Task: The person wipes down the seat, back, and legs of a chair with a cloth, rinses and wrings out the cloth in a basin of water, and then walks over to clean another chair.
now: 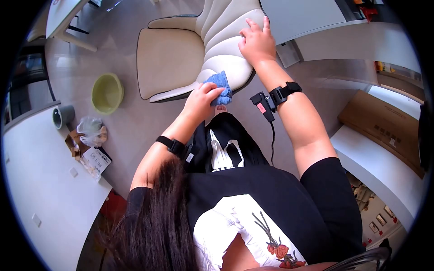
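A cream padded chair (169, 56) with dark edging stands in front of me, its backrest stitched in curved ribs. My left hand (201, 99) is closed around a blue cloth (221, 86), near the lower end of the backrest and the armrest. Whether the cloth touches the chair I cannot tell. Higher up, my right hand (258, 43) lies against the outer edge of the backrest, its fingers spread and nothing in them. Black straps are on both forearms, the right one carrying a small device (262, 106) with a cable.
On the floor to the left is a green basin (107, 93). Beyond it stand a grey bin (63, 116), a plastic bag (90, 126) and papers by a white cabinet (49, 171). A flat cardboard box (382, 126) rests on a white surface at right. A white table (63, 16) is at upper left.
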A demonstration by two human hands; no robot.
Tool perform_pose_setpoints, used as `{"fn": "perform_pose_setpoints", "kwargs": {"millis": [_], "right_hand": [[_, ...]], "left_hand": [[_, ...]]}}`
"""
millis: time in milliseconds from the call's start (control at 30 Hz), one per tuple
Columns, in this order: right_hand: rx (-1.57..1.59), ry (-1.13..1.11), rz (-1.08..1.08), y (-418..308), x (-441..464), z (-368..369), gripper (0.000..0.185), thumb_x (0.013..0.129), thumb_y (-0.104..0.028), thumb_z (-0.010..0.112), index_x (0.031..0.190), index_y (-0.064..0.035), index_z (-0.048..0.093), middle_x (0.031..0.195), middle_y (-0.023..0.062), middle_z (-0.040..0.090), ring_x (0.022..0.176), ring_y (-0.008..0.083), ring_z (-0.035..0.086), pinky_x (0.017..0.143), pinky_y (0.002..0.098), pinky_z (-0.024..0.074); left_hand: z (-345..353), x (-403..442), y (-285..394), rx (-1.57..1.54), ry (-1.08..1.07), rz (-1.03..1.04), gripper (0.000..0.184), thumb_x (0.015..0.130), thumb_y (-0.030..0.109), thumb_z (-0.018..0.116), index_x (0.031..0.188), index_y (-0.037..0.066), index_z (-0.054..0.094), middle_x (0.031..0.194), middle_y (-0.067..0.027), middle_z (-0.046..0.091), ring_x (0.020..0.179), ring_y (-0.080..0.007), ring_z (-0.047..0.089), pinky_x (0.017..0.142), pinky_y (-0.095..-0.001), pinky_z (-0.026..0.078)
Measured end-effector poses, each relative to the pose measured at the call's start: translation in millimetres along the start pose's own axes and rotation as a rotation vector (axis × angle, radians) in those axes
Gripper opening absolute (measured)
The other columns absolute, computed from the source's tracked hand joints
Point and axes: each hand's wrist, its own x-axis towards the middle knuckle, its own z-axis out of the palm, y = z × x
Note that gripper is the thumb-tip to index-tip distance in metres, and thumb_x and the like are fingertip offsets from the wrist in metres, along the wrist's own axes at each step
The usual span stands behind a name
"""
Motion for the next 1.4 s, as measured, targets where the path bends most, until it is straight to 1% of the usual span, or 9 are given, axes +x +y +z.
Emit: {"fn": "perform_pose_setpoints", "kwargs": {"millis": [233,567,700,733,767,900,933,1267,1400], "right_hand": [[0.01,-0.002,0.011,2,3,-1,0.02,0.08,-0.022,0.057,0.095,-0.0226,0.07,0.135,-0.0042,0.05,0.135,0.0382,0.03,0.098,0.0453,0.0446],[0.041,-0.033,0.008,1,0,0,0.021,0.079,-0.024,0.058,0.096,-0.021,0.07,0.137,-0.002,0.049,0.136,0.0387,0.026,0.099,0.0453,0.0416],[0.008,-0.054,0.018,-1,0,-2,0.021,0.08,-0.024,0.057,0.097,-0.023,0.07,0.137,-0.0029,0.048,0.137,0.0376,0.026,0.098,0.0451,0.0435],[-0.009,-0.053,0.02,-2,0,-3,0.021,0.081,-0.024,0.056,0.097,-0.0241,0.069,0.137,-0.0039,0.048,0.137,0.0367,0.026,0.097,0.045,0.0448],[-0.028,-0.05,0.022,-1,0,-4,0.021,0.082,-0.023,0.055,0.097,-0.0251,0.069,0.138,-0.0048,0.048,0.137,0.0359,0.026,0.097,0.0449,0.0462],[-0.032,-0.059,0.016,-2,-2,-5,0.022,0.081,-0.024,0.055,0.098,-0.0249,0.069,0.138,-0.0039,0.048,0.137,0.0369,0.026,0.097,0.0454,0.0456],[-0.023,-0.066,0.015,-2,-1,-6,0.022,0.081,-0.024,0.056,0.098,-0.0243,0.069,0.138,-0.0028,0.048,0.137,0.0378,0.026,0.097,0.0457,0.0446],[-0.04,-0.048,0.007,0,-2,-2,0.023,0.081,-0.024,0.055,0.099,-0.0256,0.069,0.139,-0.0051,0.047,0.135,0.0376,0.028,0.099,0.0445,0.0449],[-0.012,-0.087,-0.021,-1,-5,-3,0.025,0.081,-0.025,0.054,0.101,-0.0242,0.069,0.139,-0.0011,0.047,0.136,0.0366,0.027,0.106,0.0456,0.0354]], "left_hand": [[6,-3,-37,-0.015,0.218,-0.367,0.043,0.068,-0.003,0.059,0.109,0.009,0.063,0.113,-0.0123,0.059,0.104,-0.0354,0.055,0.091,-0.0403,0.045],[13,-32,-24,-0.17,0.009,-0.036,0.058,0.063,-0.002,0.069,0.118,0.013,0.059,0.129,-0.0059,0.055,0.119,-0.0317,0.051,0.101,-0.0391,0.041],[15,-61,-45,-0.285,-0.014,-0.44,0.045,0.073,0.0,0.06,0.117,0.009,0.059,0.125,-0.0119,0.057,0.115,-0.0318,0.053,0.097,-0.0368,0.043],[17,-54,-43,-0.405,-0.014,-0.775,0.039,0.081,0.006,0.057,0.12,0.008,0.058,0.125,-0.0173,0.056,0.116,-0.0327,0.053,0.096,-0.036,0.043],[21,-44,-43,-0.601,0.129,-0.859,0.036,0.086,0.013,0.056,0.121,0.007,0.057,0.122,-0.0202,0.057,0.114,-0.0331,0.054,0.094,-0.0355,0.043],[106,-29,-105,-0.135,0.501,-0.593,0.038,0.088,0.023,0.057,0.123,0.008,0.056,0.108,-0.0184,0.064,0.101,-0.0331,0.061,0.087,-0.0349,0.046],[76,-15,-75,-0.62,0.14,-0.92,0.041,0.088,0.027,0.057,0.126,0.01,0.054,0.107,-0.0172,0.065,0.099,-0.031,0.062,0.086,-0.0344,0.046],[49,-47,-8,-1.084,0.178,-0.814,0.038,0.091,0.022,0.06,0.125,0.005,0.054,0.101,-0.0047,0.063,0.092,-0.0112,0.055,0.083,-0.0251,0.044],[13,-56,3,-1.293,0.115,-0.751,0.035,0.093,0.019,0.057,0.125,0.005,0.054,0.109,-0.0011,0.061,0.098,-0.0103,0.054,0.088,-0.0258,0.043]]}}
